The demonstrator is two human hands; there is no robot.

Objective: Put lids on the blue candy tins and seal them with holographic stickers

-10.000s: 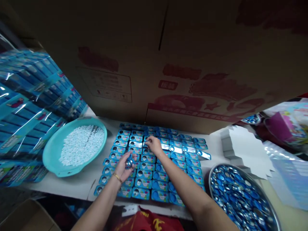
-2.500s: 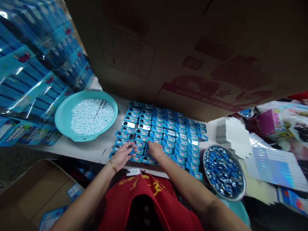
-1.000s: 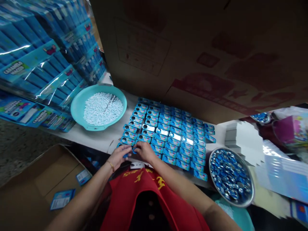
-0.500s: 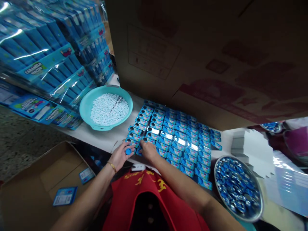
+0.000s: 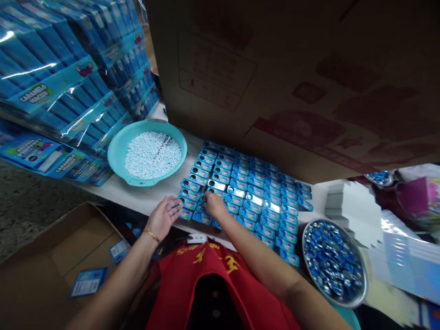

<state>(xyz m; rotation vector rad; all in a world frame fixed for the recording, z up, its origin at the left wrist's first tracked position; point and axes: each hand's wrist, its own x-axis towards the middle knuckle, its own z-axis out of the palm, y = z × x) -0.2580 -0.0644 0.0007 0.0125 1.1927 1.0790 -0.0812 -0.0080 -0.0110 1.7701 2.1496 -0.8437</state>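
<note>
My left hand (image 5: 165, 215) is held palm up over the table's front edge, fingers stretched out and nothing visible in it. It is just left of the front rows of flat blue cases (image 5: 237, 196), each with a round spot at its left end. Over the left columns of these cases is my right hand (image 5: 215, 205), knuckles up with fingers bent together. Its fingertips are at a case's round end, and whatever they pinch is hidden. Cases in the leftmost column (image 5: 199, 172) show dark round spots; many farther right show blue ones.
A turquoise basin (image 5: 118, 158) of small white pellets stands left, beside stacked blue packages (image 5: 68, 101). A big cardboard box (image 5: 275, 91) blocks the back. To the right are a metal bowl (image 5: 333, 261) of shiny blue discs and white card (image 5: 360, 211). An open carton (image 5: 44, 256) sits lower left.
The blue disc on my left hand's fingers is no longer visible there, and that hand has drawn back slightly left. My right hand has shifted slightly up over the cases. The whole view has shifted a little.
</note>
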